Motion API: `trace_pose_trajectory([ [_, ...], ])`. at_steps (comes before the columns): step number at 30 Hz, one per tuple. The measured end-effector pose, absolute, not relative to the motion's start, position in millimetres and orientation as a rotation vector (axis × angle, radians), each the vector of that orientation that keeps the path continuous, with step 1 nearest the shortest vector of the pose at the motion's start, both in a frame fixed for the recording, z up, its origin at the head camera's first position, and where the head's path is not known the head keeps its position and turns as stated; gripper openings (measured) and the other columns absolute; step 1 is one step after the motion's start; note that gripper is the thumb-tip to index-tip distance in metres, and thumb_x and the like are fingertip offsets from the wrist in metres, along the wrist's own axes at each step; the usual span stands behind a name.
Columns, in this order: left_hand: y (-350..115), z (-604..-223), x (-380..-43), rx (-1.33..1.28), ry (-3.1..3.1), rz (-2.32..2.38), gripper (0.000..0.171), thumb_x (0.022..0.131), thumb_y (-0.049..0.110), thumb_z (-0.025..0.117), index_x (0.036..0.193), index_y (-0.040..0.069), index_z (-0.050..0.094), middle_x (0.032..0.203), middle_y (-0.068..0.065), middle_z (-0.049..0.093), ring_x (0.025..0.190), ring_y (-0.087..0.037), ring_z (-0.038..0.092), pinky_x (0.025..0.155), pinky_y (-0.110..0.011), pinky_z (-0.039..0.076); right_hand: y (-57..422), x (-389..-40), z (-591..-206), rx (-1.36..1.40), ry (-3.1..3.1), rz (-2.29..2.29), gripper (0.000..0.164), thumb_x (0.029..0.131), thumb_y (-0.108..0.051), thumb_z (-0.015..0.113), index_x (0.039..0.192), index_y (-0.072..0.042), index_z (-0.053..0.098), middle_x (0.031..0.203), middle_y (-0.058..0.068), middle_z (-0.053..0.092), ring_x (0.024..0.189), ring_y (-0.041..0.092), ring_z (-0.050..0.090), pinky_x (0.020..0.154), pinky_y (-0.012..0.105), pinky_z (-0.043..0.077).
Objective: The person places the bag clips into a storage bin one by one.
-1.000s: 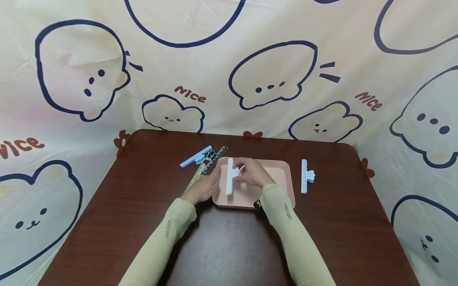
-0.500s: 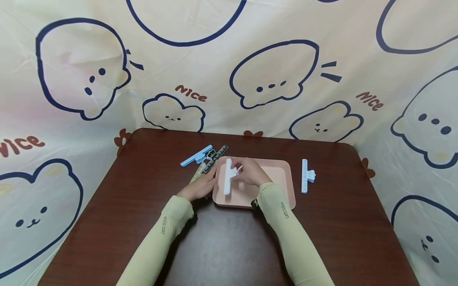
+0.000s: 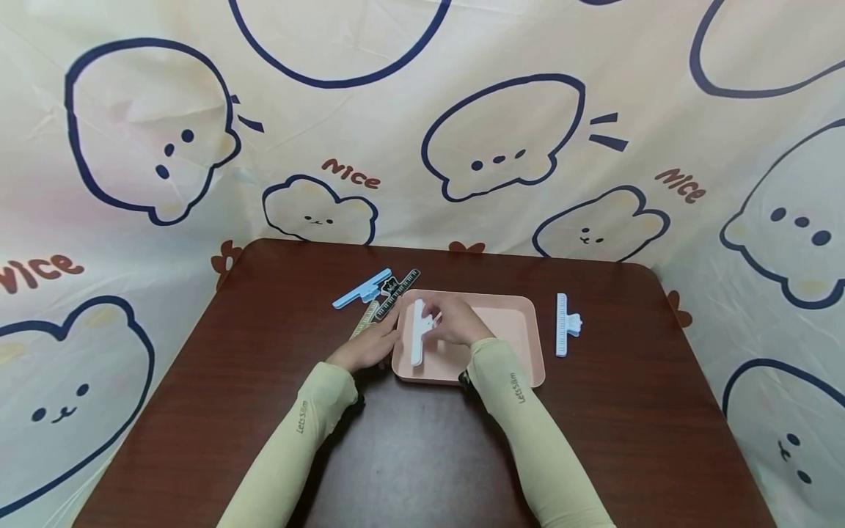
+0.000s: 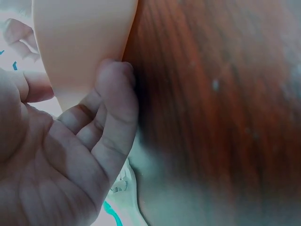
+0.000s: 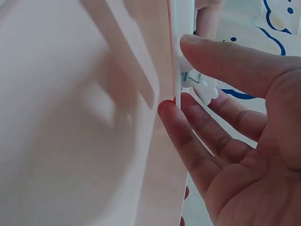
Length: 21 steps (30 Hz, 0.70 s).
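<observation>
My right hand (image 3: 454,320) pinches a white long-jawed clip (image 3: 417,336) by its handle side. The clip stands lengthwise over the left part of the pink tray (image 3: 508,312). In the right wrist view the clip (image 5: 184,23) sits between thumb and fingers, close to the tray's wall (image 5: 162,155). My left hand (image 3: 371,345) is at the tray's left side. Seen from the left wrist, its thumb meets the rim and its bent fingers (image 4: 115,99) hold the outer wall (image 4: 84,42) near the table.
Left of the tray lie a blue clip (image 3: 356,292), a black clip (image 3: 403,290) with ruler marks and a pale yellow clip (image 3: 365,320), partly behind my left hand. A light blue clip (image 3: 562,326) lies to the right. A patterned cloth (image 3: 409,132) hangs behind the brown table (image 3: 422,455).
My right hand has shifted a little left and toward me with the white clip. The left hand has drawn slightly back along the tray's side, uncovering less of nothing else; the other clips stay put.
</observation>
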<state>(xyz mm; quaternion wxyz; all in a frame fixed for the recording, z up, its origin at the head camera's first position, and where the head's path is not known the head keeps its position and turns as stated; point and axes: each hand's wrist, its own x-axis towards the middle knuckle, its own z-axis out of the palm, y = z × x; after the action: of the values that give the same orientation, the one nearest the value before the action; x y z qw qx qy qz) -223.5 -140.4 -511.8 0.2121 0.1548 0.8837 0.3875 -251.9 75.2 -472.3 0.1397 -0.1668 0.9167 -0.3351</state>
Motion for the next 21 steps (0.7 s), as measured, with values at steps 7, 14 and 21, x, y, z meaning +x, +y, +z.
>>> trace_pose_trajectory([
  [7,-140.7,-510.9,-223.3,0.424,2.455,1.068,0.068,0.111,0.025,0.032,0.167,0.021,-0.006,0.069,-0.012,0.062,0.055,-0.023,0.06,0.056,-0.035,0.051,69.6,-252.1,-473.8,-0.44,2.628,-0.939,0.034,0.077,-0.009,0.092,0.104,-0.01,0.071,0.107,0.005,0.068,0.096,0.02,0.06,0.089,0.034,0.053],
  [14,-141.6,-511.7,-223.6,0.408,2.456,1.067,0.07,0.109,0.023,0.032,0.167,0.026,-0.006,0.068,-0.012,0.063,0.055,-0.022,0.061,0.059,-0.036,0.052,66.6,-251.3,-472.4,-0.398,2.635,-0.898,0.034,0.077,-0.009,0.091,0.103,-0.009,0.07,0.11,0.008,0.067,0.097,0.023,0.059,0.087,0.036,0.053],
  [21,-141.3,-512.9,-224.4,0.404,2.449,1.074,0.07,0.109,0.024,0.031,0.167,0.026,-0.007,0.069,-0.013,0.063,0.054,-0.023,0.061,0.057,-0.036,0.053,64.5,-254.8,-477.8,-0.388,2.664,-0.851,0.035,0.075,-0.009,0.092,0.103,-0.009,0.071,0.104,0.007,0.066,0.093,0.022,0.058,0.086,0.034,0.051],
])
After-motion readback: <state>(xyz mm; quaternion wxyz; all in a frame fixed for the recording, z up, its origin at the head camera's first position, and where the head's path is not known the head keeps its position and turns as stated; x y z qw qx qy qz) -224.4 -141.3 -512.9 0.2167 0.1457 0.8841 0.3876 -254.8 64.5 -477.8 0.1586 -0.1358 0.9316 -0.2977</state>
